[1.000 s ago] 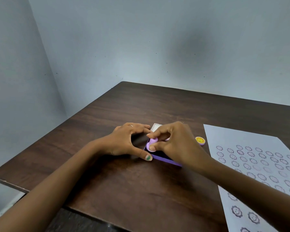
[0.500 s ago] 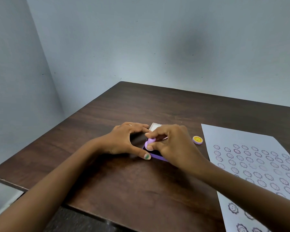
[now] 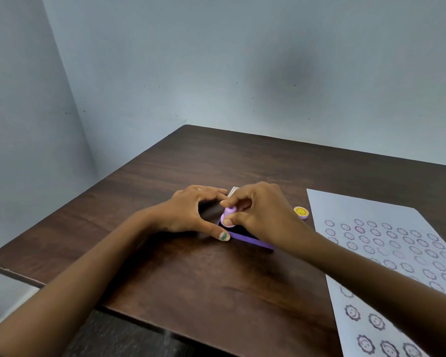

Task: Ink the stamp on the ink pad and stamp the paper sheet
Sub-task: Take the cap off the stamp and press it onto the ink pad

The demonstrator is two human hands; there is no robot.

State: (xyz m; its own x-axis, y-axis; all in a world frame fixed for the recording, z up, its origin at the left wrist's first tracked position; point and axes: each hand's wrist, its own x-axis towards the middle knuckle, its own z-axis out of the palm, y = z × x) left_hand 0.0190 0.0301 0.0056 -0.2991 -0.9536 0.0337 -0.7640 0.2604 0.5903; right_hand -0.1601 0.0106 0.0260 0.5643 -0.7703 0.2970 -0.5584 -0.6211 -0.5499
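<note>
A purple-framed ink pad (image 3: 247, 238) with a dark inked face lies near the middle of the brown table (image 3: 191, 279). My right hand (image 3: 263, 212) pinches a small lilac stamp (image 3: 229, 214) and holds it down on the pad's left part. My left hand (image 3: 191, 212) arches beside the pad's left end, thumb tip touching its front corner and fingertips at its far edge. The white paper sheet (image 3: 345, 210) lies to the right, covered with several rows of purple flower-face prints. Most of the pad is hidden under my right hand.
A small round yellow-and-purple smiley cap (image 3: 301, 212) lies between the pad and the sheet. A pale lid edge (image 3: 232, 190) shows just behind the pad. Grey walls close in at the back and left. The table's near-left edge runs diagonally below my left forearm.
My right hand's fingers have shifted slightly on the stamp, which stays on the pad. My left hand has stayed in place at the pad. The camera view drifted a little.
</note>
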